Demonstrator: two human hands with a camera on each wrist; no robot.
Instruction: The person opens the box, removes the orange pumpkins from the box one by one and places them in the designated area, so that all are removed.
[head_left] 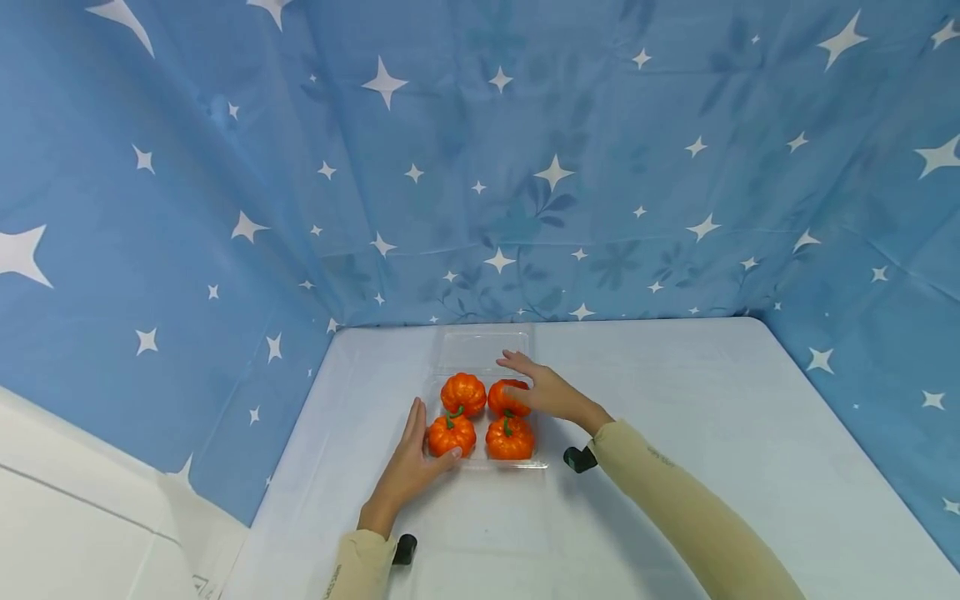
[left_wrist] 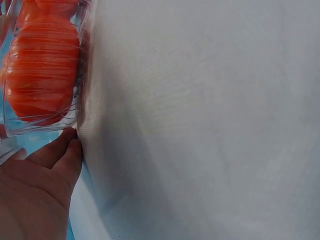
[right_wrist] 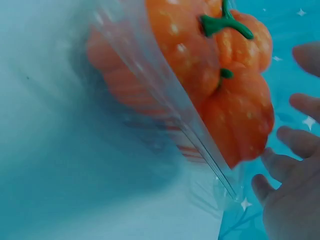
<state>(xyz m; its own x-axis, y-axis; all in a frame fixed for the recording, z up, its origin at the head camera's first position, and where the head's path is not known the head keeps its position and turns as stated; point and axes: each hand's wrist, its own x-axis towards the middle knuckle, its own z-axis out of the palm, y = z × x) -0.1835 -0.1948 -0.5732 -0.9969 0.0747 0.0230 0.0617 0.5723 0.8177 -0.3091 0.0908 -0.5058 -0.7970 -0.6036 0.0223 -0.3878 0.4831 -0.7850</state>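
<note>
A clear plastic clamshell container (head_left: 480,465) lies on the table, its lid (head_left: 483,350) folded open toward the back. Inside sit several small orange pumpkins with green stems, among them a front-left pumpkin (head_left: 452,437) and a front-right pumpkin (head_left: 510,438). My left hand (head_left: 408,462) is at the container's left front corner, fingers extended along its side and thumb near the front-left pumpkin. In the left wrist view its fingertips (left_wrist: 70,134) meet the container's lower edge. My right hand (head_left: 553,393), fingers spread, hovers by the back-right pumpkin (head_left: 504,397) and partly covers it.
A white cloth covers the table (head_left: 675,392). Blue curtains (head_left: 637,167) with white stars hang behind it and at both sides. White furniture (head_left: 75,500) stands at the left. Dark wrist devices show beside both sleeves.
</note>
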